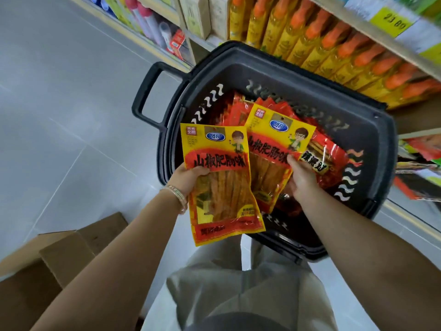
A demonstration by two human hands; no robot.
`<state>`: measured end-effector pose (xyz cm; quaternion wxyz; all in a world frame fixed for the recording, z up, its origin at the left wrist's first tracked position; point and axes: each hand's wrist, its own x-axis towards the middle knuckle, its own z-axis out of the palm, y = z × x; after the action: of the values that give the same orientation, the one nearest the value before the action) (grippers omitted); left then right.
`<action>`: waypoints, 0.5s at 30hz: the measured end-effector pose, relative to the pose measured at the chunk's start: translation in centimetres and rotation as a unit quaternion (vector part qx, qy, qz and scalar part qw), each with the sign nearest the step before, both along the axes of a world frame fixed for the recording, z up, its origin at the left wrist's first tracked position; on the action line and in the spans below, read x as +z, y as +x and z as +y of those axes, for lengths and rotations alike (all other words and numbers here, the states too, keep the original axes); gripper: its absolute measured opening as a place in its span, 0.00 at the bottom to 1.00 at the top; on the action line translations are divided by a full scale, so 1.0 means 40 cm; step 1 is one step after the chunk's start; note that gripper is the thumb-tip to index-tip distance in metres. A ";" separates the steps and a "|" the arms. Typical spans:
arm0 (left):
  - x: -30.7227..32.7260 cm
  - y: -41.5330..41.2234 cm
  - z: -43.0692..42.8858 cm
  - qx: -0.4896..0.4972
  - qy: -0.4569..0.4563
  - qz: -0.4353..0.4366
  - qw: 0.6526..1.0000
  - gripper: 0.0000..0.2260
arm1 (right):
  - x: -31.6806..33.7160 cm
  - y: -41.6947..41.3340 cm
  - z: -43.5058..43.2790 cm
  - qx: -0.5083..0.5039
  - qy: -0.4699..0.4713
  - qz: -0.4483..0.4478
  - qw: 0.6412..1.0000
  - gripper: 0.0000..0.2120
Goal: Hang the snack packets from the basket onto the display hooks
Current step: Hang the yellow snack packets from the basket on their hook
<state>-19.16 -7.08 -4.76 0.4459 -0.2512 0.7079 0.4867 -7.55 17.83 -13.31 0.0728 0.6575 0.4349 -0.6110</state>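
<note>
A black plastic basket point(372, 130) stands on the floor in front of me, holding several red and yellow snack packets point(327, 158). My left hand point(188, 180) grips a yellow-and-red snack packet point(222, 187) by its left edge, lifted above the basket's near rim. My right hand point(300, 177) pinches a second packet of the same kind point(274, 144) at its right edge, just over the packets in the basket. The two held packets overlap slightly. No display hooks are plainly visible.
Shelves with orange-capped yellow bottles point(334, 51) run along the right above the basket. More packets point(420, 168) show at the right edge. An open cardboard box point(59, 259) sits on the grey tiled floor at lower left. The basket handle point(145, 96) sticks out to the left.
</note>
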 end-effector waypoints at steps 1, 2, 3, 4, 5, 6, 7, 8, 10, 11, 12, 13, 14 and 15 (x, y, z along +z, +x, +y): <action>0.015 -0.011 0.008 0.007 0.008 -0.004 1.000 0.06 | 0.033 0.008 0.005 -0.015 0.001 0.023 1.000 0.12; 0.028 -0.021 0.016 0.004 0.013 -0.003 1.000 0.06 | 0.066 0.016 0.011 -0.031 -0.004 0.047 0.998 0.10; 0.046 -0.028 0.027 -0.007 0.019 -0.002 1.000 0.07 | 0.097 0.025 0.015 -0.034 -0.003 0.068 0.997 0.09; 0.064 -0.033 0.040 -0.021 0.022 0.002 1.000 0.11 | 0.125 0.035 0.016 -0.027 0.002 0.087 0.996 0.10; 0.085 -0.036 0.055 -0.038 0.020 0.009 0.999 0.17 | 0.151 0.046 0.016 -0.008 0.008 0.104 0.994 0.11; 0.108 -0.035 0.072 -0.060 0.012 0.019 0.998 0.25 | 0.176 0.059 0.015 0.009 0.014 0.119 0.993 0.12; 0.132 -0.031 0.091 -0.076 0.006 0.033 0.997 0.31 | 0.199 0.077 0.015 0.028 0.027 0.125 0.991 0.10; 0.151 -0.026 0.110 -0.087 0.004 0.056 0.995 0.35 | 0.224 0.096 0.014 0.040 0.042 0.125 0.990 0.08; 0.196 -0.003 0.154 -0.123 0.000 0.116 0.986 0.35 | 0.273 0.137 0.017 0.043 0.071 0.127 0.988 0.16; 0.216 0.012 0.175 -0.140 -0.001 0.148 0.979 0.33 | 0.296 0.160 0.021 0.029 0.083 0.132 0.987 0.21; 0.236 0.028 0.197 -0.150 0.002 0.173 0.974 0.31 | 0.321 0.186 0.028 0.008 0.095 0.148 0.984 0.22; 0.262 0.050 0.220 -0.156 0.010 0.190 0.969 0.30 | 0.345 0.216 0.040 -0.010 0.106 0.172 0.979 0.18; 0.287 0.075 0.246 -0.162 0.026 0.205 0.965 0.29 | 0.373 0.248 0.053 -0.023 0.117 0.195 0.974 0.12; 0.315 0.103 0.275 -0.161 0.047 0.214 0.962 0.27 | 0.403 0.283 0.067 -0.036 0.129 0.219 0.966 0.11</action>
<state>-15.02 3.91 7.84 0.3678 -0.0026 0.7940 0.4841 3.77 20.51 2.83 -0.1320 0.5262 0.4918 -0.6810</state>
